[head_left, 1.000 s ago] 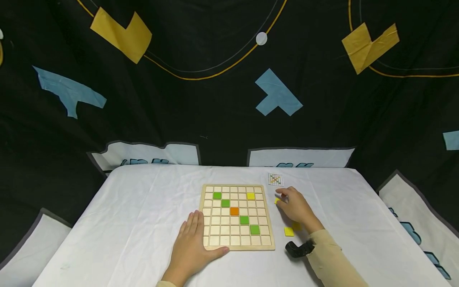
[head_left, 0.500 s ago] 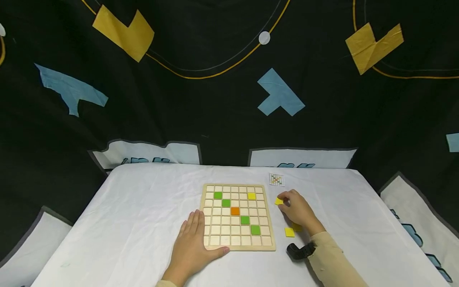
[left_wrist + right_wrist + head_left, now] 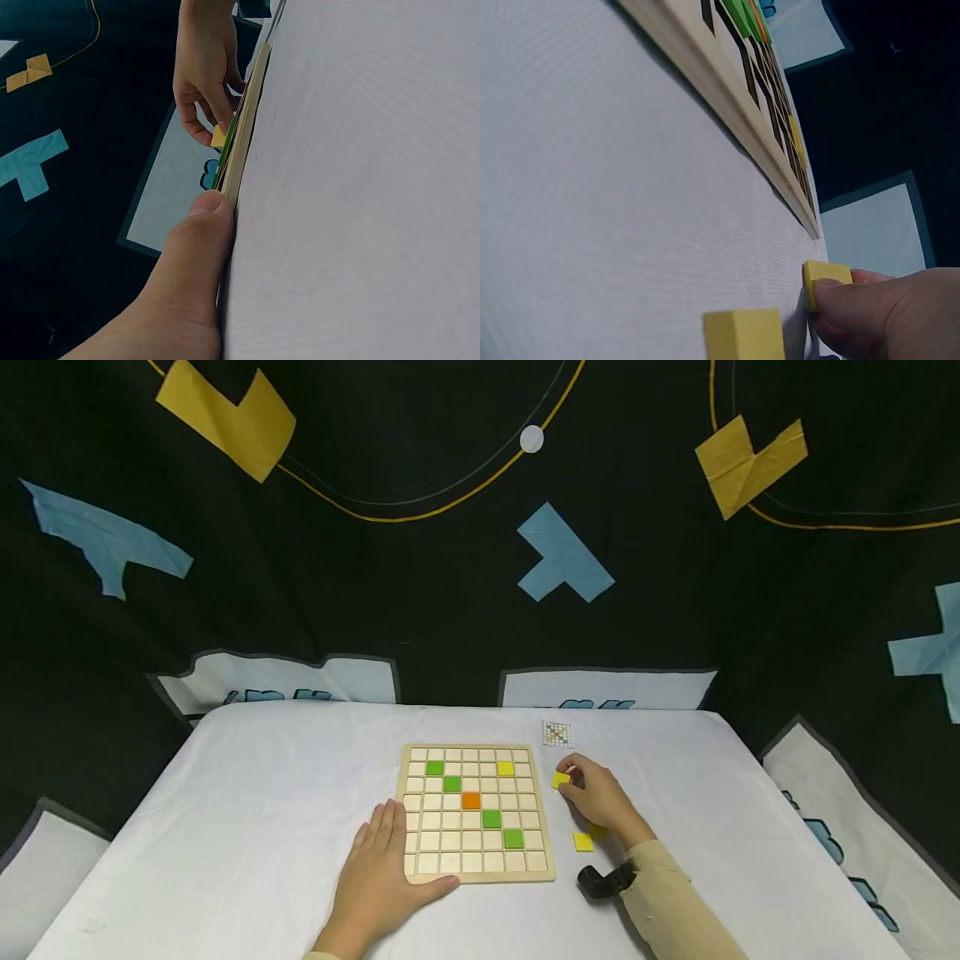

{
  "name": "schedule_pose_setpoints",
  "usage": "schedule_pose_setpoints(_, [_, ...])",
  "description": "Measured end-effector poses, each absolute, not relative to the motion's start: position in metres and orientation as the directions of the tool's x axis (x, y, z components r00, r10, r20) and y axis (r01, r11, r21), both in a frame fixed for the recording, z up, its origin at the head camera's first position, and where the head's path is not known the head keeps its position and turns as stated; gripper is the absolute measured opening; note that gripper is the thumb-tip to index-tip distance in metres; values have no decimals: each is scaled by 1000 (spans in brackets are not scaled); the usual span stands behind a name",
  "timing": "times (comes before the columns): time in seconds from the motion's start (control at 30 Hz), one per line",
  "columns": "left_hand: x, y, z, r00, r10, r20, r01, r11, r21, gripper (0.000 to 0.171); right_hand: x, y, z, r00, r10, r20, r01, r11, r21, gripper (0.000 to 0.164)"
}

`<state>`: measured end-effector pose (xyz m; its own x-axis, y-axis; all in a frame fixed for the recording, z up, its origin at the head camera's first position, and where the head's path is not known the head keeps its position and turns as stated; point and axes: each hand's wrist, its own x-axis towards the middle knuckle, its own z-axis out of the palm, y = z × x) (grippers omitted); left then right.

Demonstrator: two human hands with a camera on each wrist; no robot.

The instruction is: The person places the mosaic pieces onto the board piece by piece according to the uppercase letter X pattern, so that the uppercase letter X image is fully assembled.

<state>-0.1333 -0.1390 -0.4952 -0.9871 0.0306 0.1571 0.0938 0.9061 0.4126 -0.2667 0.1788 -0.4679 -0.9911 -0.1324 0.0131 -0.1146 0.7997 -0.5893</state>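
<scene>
Between the thumb and fingers of my right hand (image 3: 602, 796) is a yellow square tile (image 3: 560, 780), pinched just off the board's right side. The right wrist view shows the thumb (image 3: 832, 292) on the tile's face. My left hand (image 3: 375, 868) lies with straight fingers along the left edge of the wooden grid board (image 3: 502, 877), its thumb at the front edge. Set in the board are several green tiles (image 3: 491, 819), one orange tile (image 3: 470, 801) and one yellow tile at the upper right.
Another yellow tile (image 3: 582, 842) lies on the white cloth right of the board. One more yellow tile (image 3: 597, 832) is partly hidden under the right wrist. A small printed grid card (image 3: 557, 734) lies behind the right hand. A dark patterned curtain (image 3: 450, 593) hangs behind the table.
My right thumb and fingers have closed on the yellow tile, which now shows more fully. The left hand stays at the board. The head view has shifted slightly.
</scene>
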Motion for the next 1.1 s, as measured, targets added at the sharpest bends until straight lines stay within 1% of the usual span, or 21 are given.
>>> schedule_pose_setpoints(0.07, [-130,-139,-495,-990,37,139,91,907,412,138,-263,177,-470,-995,-103,-10,-77,799,-596,20])
schedule_pose_setpoints(0.13, [-128,-137,-495,-990,41,132,92,908,409,138,-260,178,-471,-995,-99,-15,-70,794,-603,19])
schedule_pose_setpoints(0.27, [-127,-137,-495,-989,38,142,93,912,399,136,-258,175,-472,-994,-106,2,-84,779,-622,18])
schedule_pose_setpoints(0.5, [-126,-138,-497,-991,40,130,89,912,401,137,-255,170,-472,-996,-89,8,-74,767,-637,19])
schedule_pose_setpoints(0.7, [-130,-140,-496,-989,40,144,94,918,385,135,-257,164,-468,-993,-105,43,-108,747,-656,19])
schedule_pose_setpoints(0.93, [-132,-142,-495,-988,34,150,92,913,397,135,-258,156,-462,-990,-137,46,-132,725,-676,18])
schedule_pose_setpoints(1.1, [-132,-141,-496,-989,34,146,90,912,399,136,-256,149,-462,-987,-158,25,-131,708,-694,17])
